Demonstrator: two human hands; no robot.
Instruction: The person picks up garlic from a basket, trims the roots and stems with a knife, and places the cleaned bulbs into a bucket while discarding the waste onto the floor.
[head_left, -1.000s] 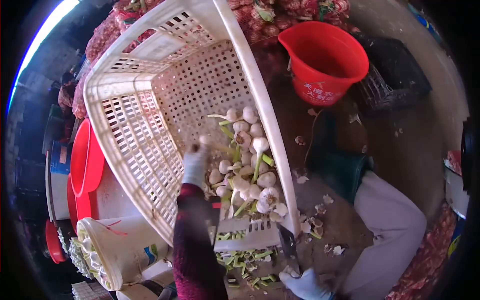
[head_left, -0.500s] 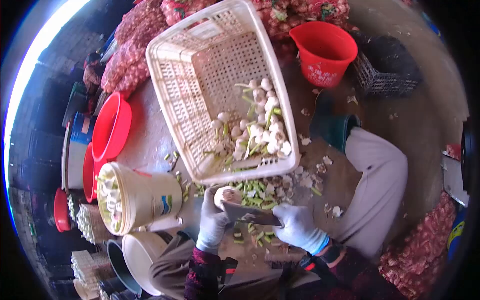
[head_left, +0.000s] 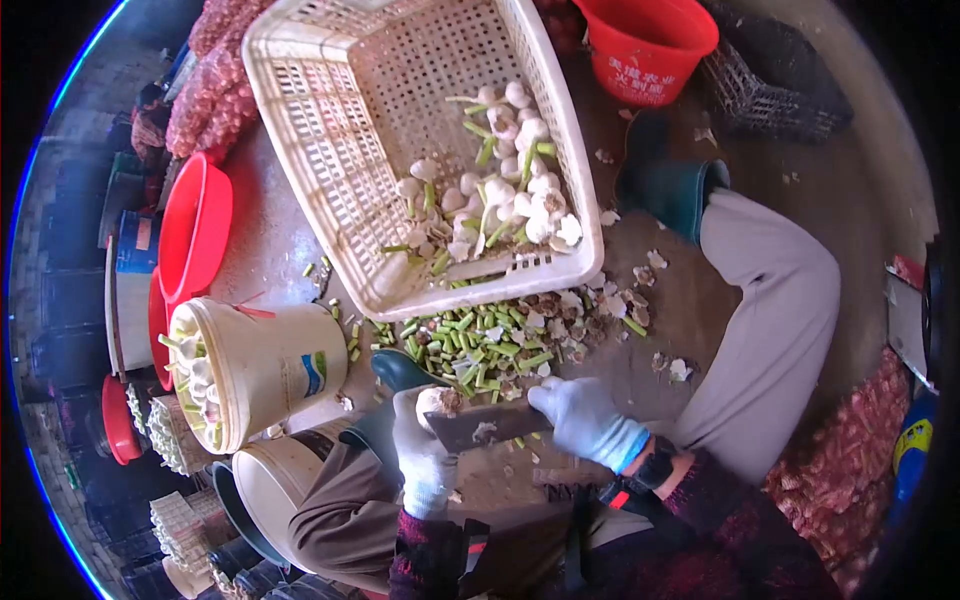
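My left hand [head_left: 421,448], in a pale glove, is closed around a garlic bulb [head_left: 438,402] whose root end faces up and right. My gloved right hand [head_left: 588,418] grips a knife [head_left: 488,426]; its handle is hidden in the fist. The broad dark blade reaches left across to the bulb, its tip end right at the bulb and the left fingers. Beyond my hands lie cut green stems [head_left: 470,345] and papery skins on the floor. Above them stands a white plastic crate [head_left: 430,303] with several garlic bulbs [head_left: 530,200] inside.
To the left, a white bucket [head_left: 275,365] full of garlic lies tilted beside red basins [head_left: 197,225]. A red bucket [head_left: 645,60] and a black crate [head_left: 780,95] stand at upper right. Red mesh sacks [head_left: 835,480] lie at lower right. My boots [head_left: 690,200] flank the stems.
The view has tilted down, so the crate and buckets sit higher in it. Both hands stay together, with the blade still at the bulb, whose root end is now turned more to the right.
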